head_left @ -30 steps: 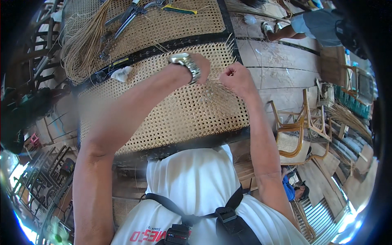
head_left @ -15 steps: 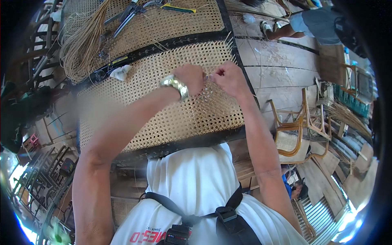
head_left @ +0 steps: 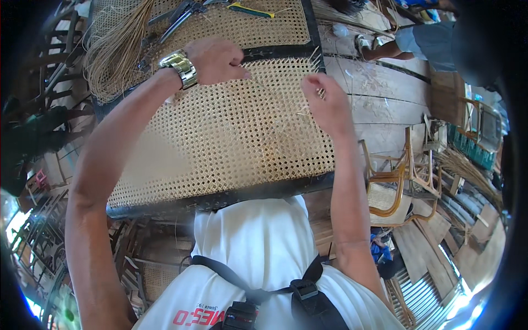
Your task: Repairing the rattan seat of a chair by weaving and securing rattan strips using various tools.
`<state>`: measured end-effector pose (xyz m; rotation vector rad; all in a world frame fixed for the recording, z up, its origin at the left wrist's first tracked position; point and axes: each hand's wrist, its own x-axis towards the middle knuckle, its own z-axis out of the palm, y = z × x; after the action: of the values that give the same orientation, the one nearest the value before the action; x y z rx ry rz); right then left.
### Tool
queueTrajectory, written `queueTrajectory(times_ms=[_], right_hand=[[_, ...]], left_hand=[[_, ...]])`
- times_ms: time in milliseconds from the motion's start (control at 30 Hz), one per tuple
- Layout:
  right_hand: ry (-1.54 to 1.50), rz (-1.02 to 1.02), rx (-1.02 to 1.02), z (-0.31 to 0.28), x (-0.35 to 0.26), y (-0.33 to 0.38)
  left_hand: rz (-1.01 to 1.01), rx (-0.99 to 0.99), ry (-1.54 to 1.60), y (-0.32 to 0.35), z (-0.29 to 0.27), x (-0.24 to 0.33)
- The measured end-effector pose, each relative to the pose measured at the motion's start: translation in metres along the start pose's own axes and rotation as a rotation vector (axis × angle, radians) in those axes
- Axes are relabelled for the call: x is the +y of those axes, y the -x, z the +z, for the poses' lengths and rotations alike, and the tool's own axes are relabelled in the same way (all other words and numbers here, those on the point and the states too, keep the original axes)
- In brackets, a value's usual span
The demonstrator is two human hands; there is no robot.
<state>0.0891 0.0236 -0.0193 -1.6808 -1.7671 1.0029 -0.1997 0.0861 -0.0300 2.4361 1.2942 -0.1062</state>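
A woven cane panel (head_left: 236,132) in a dark frame (head_left: 247,195) lies in front of me, pale with rows of small holes. My left hand (head_left: 215,59), with a metal watch on its wrist, is over the panel's far edge, fingers curled with thumb and finger together. Whether it pinches a thin cane strand cannot be made out. Above the panel's right edge, my right hand (head_left: 329,104) is closed, fingers bent toward the thumb. Anything in its grip is too small to name. Loose cane ends (head_left: 315,56) stick out at the far right corner.
Beyond lie a bundle of cane strands (head_left: 113,63), a dark-handled tool (head_left: 177,25) and yellow-green-handled pliers (head_left: 250,10) on another cane panel. A wooden chair frame (head_left: 404,187) stands at right. A person's legs (head_left: 388,50) show at far right.
My hands, close together over the panel before, have moved apart. The left went away from me and to the left; the right shifted slightly right. The white bundle by the frame is now mostly hidden.
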Motion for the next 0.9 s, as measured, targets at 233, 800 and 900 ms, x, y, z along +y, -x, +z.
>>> queueTrajectory(times_ms=[233,800,900], right_hand=[[-0.581,0.212,-0.350,0.023,0.020,-0.012],[0.214,0.129,-0.209,0.021,0.036,-0.011],[0.230,0.174,-0.247,0.021,0.032,-0.012]], left_hand=[[-0.115,-0.048,0.250,-0.009,-0.003,0.042],[-0.062,-0.590,-0.071,-0.057,0.011,0.107],[-0.164,-0.523,0.053,-0.045,0.039,0.108]])
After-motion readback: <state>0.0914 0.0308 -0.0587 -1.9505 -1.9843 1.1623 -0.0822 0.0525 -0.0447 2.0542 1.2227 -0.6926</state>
